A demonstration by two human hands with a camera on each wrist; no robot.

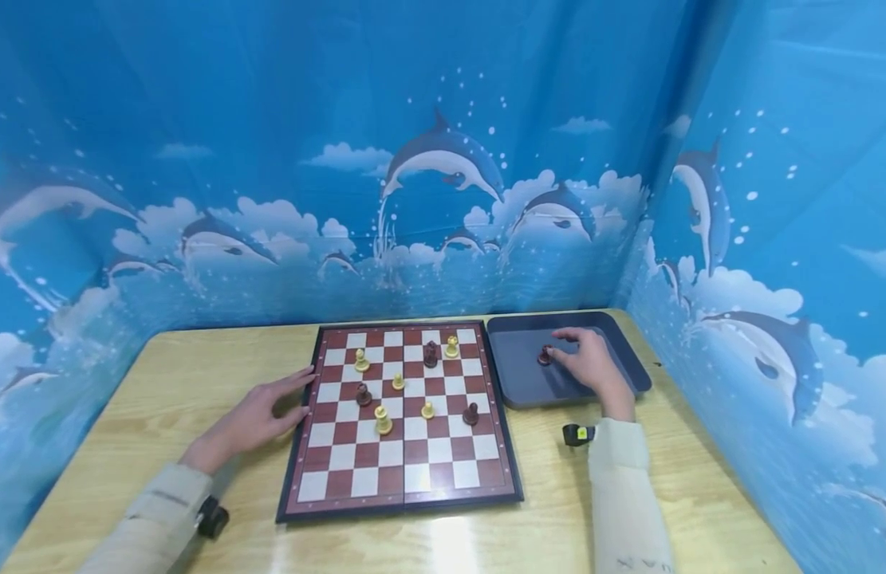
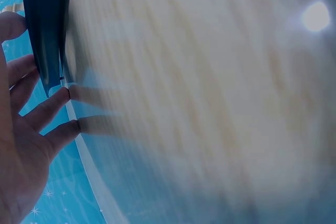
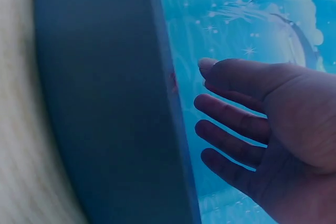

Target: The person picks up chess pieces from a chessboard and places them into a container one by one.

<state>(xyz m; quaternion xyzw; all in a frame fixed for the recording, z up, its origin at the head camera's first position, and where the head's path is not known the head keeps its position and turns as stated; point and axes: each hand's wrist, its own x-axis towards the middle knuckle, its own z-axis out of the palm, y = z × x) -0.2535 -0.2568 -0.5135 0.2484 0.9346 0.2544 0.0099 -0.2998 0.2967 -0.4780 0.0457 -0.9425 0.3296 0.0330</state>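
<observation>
In the head view my left hand [image 1: 259, 416] rests beside the left edge of a red-and-white chessboard [image 1: 415, 477], its fingertips and thumb right at the rim. The left wrist view shows that hand's fingers [image 2: 46, 109] spread along the board's dark side [image 2: 47, 24]. Over a dark grey tray [image 1: 517, 387] is my right hand [image 1: 592, 363], its thumb tip close beside a dark red chess piece [image 1: 544, 355]. From the right wrist, the hand [image 3: 247, 114] appears with extended fingers and nothing between them.
Several yellow pieces, such as a tall one [image 1: 383, 420], and several dark pieces, such as one near the right edge [image 1: 471, 414], stand on the board. Board and tray lie side by side on a wooden table [image 1: 220, 359]. A blue dolphin curtain [image 1: 285, 119] rises behind and at the sides.
</observation>
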